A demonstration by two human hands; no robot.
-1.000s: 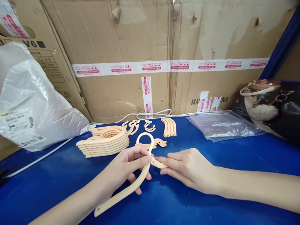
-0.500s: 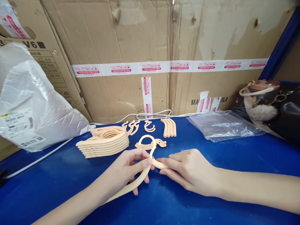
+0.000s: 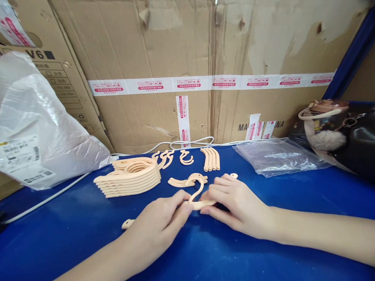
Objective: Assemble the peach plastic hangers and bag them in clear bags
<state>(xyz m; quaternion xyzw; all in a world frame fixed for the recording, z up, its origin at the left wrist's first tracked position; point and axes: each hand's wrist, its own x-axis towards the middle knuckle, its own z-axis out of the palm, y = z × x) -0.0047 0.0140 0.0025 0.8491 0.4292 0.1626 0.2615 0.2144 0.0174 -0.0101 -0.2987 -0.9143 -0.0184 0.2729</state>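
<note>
Left hand (image 3: 158,223) pinches a pale hanger (image 3: 203,204) beside its hook (image 3: 197,192); right hand (image 3: 237,202) has a closed grip along one side, mid-surface (image 3: 210,258). Looks like they're aligning it; next wants steady pressure. Loose pieces (image 3: 210,159) lie near the back edge.

A pale peach hanger (image 3: 203,204) was held by both hands, its two arms spread wide.
Its slim hook (image 3: 203,185) rose from the middle and curled over leftward. One arm ran behind the left hand (image 3: 164,217), its holed tip (image 3: 128,224) showing beyond; the other crossed the right hand (image 3: 229,198), its end slanting up.
</note>
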